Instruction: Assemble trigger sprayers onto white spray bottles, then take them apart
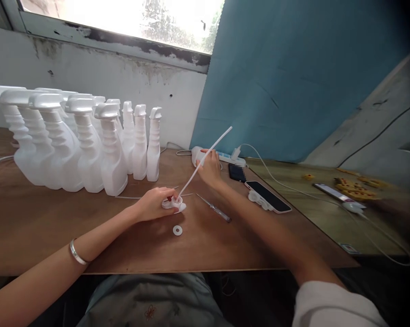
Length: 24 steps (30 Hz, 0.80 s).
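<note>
My left hand [157,203] is closed around a white spray-bottle head [180,207] resting low over the tabletop. From that head a long white dip tube [208,153] slants up to the right. Further back, my right hand [209,169] curls over a white rounded plastic thing [195,156], largely covered by the fingers, so its kind is unclear. A small white washer [178,230] lies just in front of the spray head. Between my forearms lies a screwdriver [214,208] with a clear handle.
Several white spray bottles [112,159] stand upright at the left. A power strip [232,159] lies at the back by the blue cloth [276,81]. Phones, including a pink-edged one [269,196], white clear-wrapped plastic parts [258,200] and a charging cable [279,180] lie at the right.
</note>
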Motion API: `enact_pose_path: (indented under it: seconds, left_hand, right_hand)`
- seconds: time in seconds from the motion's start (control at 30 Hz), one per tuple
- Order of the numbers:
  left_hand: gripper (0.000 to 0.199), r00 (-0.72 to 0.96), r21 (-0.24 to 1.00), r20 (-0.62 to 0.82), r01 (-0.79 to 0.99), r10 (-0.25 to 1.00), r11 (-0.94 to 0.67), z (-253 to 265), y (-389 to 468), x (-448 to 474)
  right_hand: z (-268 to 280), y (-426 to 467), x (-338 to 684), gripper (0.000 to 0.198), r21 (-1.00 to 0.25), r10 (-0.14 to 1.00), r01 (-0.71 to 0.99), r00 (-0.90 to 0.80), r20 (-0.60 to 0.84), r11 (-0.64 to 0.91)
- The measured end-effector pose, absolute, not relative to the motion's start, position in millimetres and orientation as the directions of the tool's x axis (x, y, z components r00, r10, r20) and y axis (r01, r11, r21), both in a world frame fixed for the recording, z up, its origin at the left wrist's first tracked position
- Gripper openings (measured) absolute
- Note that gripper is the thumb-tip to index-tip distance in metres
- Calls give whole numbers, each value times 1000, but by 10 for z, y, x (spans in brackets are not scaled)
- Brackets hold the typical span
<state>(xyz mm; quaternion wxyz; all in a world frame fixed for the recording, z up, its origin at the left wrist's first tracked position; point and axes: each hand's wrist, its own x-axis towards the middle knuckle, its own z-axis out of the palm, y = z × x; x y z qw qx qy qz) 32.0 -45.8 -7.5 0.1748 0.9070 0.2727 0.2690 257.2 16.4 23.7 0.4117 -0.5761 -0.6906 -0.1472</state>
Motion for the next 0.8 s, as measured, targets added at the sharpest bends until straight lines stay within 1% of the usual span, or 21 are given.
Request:
enact_pose_path:
  seconds: [0.03, 0.1, 0.17, 0.23, 0.37, 0.57, 0.63, 0.73, 0.77, 0.8]
  left_hand:
    - [19, 707, 448, 394, 410, 587, -795, -76, -458, 320]
    - [22, 694, 413, 400, 447, 599, -793, -71, -460, 322]
    - [26, 671, 381, 415, 486, 615, -787, -60, -465, 323]
    - [26, 676, 346, 426, 493, 602, -798, -48, -467, 321]
    - [21, 705, 287, 435, 481, 560, -829, -50, -460, 319]
    - [21, 673, 288, 457, 506, 581, -813, -100, -426, 324]
    - [20, 671, 285, 458, 511, 584, -811, -105, -423, 326]
    - [18, 659, 308, 456, 513, 598, -801, -101, -429, 328]
    - [18, 655, 316, 455, 514, 603, -797, -100, -432, 328]
    - [17, 654, 320, 455, 513, 604, -796, -100, -433, 328]
  right_hand:
    - [290, 303, 2613, 34, -193, 685, 961, 5, 729, 199]
    - [351, 550, 2664, 41, -75, 705, 995, 4, 709, 71]
    - [352, 741, 2669, 43, -20, 734, 1000, 13, 680, 1]
    - [307, 879, 2639, 41, -24, 762, 1000, 30, 647, -19]
    - [169, 1029, 2532, 38, -79, 782, 997, 37, 623, 16]
    - [82, 995, 2386, 35, -186, 752, 979, 66, 656, 77]
    - [167, 923, 2368, 40, -236, 712, 964, 80, 698, 123]
    - [483, 774, 2434, 46, -340, 579, 920, 171, 797, 196]
    - [638, 710, 2490, 42, -434, 455, 854, 278, 846, 287]
    - [811, 637, 2563, 35, -486, 332, 783, 373, 867, 389]
